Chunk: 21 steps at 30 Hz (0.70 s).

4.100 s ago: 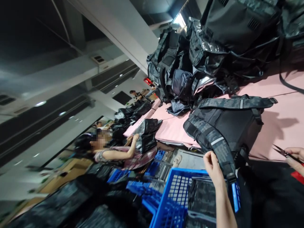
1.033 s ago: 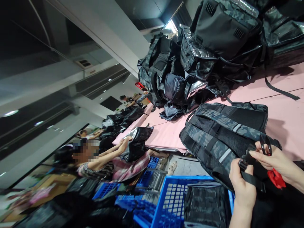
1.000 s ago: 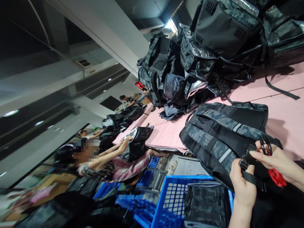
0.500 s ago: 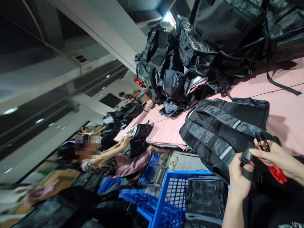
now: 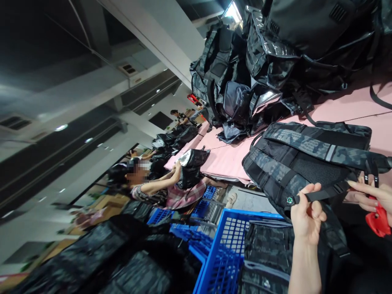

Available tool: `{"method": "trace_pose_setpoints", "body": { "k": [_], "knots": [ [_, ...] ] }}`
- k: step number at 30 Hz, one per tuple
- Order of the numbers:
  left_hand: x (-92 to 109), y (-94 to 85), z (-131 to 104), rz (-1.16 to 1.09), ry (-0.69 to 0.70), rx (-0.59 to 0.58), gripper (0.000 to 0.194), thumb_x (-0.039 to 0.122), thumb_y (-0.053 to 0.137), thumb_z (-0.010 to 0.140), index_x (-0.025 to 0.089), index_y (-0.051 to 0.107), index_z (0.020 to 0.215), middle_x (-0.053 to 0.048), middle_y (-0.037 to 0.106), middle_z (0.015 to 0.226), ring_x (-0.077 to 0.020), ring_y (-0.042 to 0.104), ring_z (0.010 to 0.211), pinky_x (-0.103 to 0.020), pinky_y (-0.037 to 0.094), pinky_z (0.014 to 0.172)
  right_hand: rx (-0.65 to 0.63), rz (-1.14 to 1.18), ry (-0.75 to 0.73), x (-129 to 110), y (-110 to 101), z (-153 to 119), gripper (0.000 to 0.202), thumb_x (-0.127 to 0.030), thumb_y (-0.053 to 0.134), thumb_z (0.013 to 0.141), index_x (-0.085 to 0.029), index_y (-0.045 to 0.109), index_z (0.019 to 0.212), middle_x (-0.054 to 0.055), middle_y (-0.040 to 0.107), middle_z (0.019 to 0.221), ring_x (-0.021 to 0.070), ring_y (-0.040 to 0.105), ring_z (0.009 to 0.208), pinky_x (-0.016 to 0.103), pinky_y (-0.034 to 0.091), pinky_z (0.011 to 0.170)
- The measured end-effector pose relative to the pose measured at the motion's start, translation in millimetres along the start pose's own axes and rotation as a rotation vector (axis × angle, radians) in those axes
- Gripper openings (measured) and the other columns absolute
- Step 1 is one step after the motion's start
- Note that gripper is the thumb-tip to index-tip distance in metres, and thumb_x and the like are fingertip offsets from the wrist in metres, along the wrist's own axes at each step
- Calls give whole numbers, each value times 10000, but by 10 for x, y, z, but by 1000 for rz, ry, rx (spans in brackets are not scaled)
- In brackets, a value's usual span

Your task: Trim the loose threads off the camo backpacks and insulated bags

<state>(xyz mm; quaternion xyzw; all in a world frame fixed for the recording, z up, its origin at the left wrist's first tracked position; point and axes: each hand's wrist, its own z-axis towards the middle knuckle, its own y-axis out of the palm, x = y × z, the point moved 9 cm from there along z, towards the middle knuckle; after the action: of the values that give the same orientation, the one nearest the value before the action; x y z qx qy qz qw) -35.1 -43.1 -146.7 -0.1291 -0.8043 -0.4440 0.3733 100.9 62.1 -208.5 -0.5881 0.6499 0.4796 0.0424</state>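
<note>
A dark camouflage backpack point(image 5: 309, 163) lies on the pink-topped table, its padded shoulder straps facing up. Closed on a black webbing strap point(image 5: 326, 192), my left hand point(image 5: 308, 214) is beside a small round compass point(image 5: 289, 200). My right hand point(image 5: 369, 195) pinches the same strap farther right, near a black buckle point(image 5: 339, 187). Thread snips point(image 5: 371, 175) with dark blades also sit in my right hand, and a red piece point(image 5: 378, 220) hangs under its fingers. The strap is stretched between both hands.
More dark backpacks are piled on the pink table point(image 5: 226, 161) at the back. A blue crate point(image 5: 211, 249) below holds folded camouflage bags point(image 5: 269, 245). To the left, a seated co-worker point(image 5: 159, 188) handles a black bag point(image 5: 192, 167). Dark bags fill the lower left.
My hands have moved apart, pulling the strap out between them. They were close together at the buckle before. The view has shifted a little, and the right hand is now nearer the right edge.
</note>
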Motion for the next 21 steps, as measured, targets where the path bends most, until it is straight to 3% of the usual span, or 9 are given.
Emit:
{"method": "trace_pose_setpoints", "body": {
  "k": [3,5,8,10,11,13,15,17,21],
  "knots": [
    [119,-116,-16,28,89,82,445,410,815,738,181,711,1104,-195,644,1306,-11,373,502,-171,451,479,-18,-20,-55,-55,-19,1,523,-437,921,621,-203,476,763,-91,225,524,31,167,465,177,174,396],
    [275,-247,-55,99,238,153,486,384,806,750,224,677,1191,-165,599,1379,-13,440,524,-210,527,549,-4,-79,-141,-131,-64,7,507,-460,900,650,-205,478,769,-86,224,524,39,170,473,195,157,410],
    [547,-456,-191,343,504,258,506,398,737,824,269,620,1298,-125,555,1436,-49,575,606,-282,598,669,13,-153,-230,-198,-113,9,494,-486,878,672,-211,492,812,-83,226,550,44,177,482,210,144,425],
    [697,-504,-302,604,645,262,385,375,657,893,244,657,1256,-120,598,1383,-134,679,797,-324,610,774,42,-186,-240,-201,-138,6,519,-504,881,655,-213,508,870,-81,244,565,48,197,482,217,150,427],
    [740,-473,-347,762,693,214,319,335,611,925,232,682,1219,-121,622,1349,-185,693,938,-356,599,858,71,-207,-246,-207,-154,-1,552,-516,885,637,-211,524,922,-79,266,570,52,215,481,220,160,425],
    [711,-323,-410,1091,732,1,326,204,518,951,233,678,1233,-122,622,1350,-249,610,1210,-434,519,1036,133,-260,-262,-232,-176,-27,676,-541,894,592,-193,546,1055,-70,327,580,71,271,483,231,201,422],
    [576,-179,-475,1358,713,-257,524,78,441,915,254,551,1396,-118,547,1444,-257,478,1371,-498,396,1154,170,-299,-284,-269,-168,-58,770,-544,909,539,-170,549,1109,-63,368,587,83,310,488,238,233,422],
    [456,-105,-524,1532,670,-426,734,10,411,845,271,349,1528,-109,404,1560,-264,354,1457,-547,318,1191,175,-305,-292,-289,-153,-78,769,-545,916,507,-165,553,1069,-64,367,584,79,311,484,234,232,417],
    [328,4,-543,1731,626,-506,916,27,507,729,286,241,1567,-107,300,1613,-326,255,1495,-628,218,1196,132,-312,-287,-241,-192,-69,673,-577,895,547,-190,552,977,-62,354,586,61,269,464,222,196,398]
  ]
}}
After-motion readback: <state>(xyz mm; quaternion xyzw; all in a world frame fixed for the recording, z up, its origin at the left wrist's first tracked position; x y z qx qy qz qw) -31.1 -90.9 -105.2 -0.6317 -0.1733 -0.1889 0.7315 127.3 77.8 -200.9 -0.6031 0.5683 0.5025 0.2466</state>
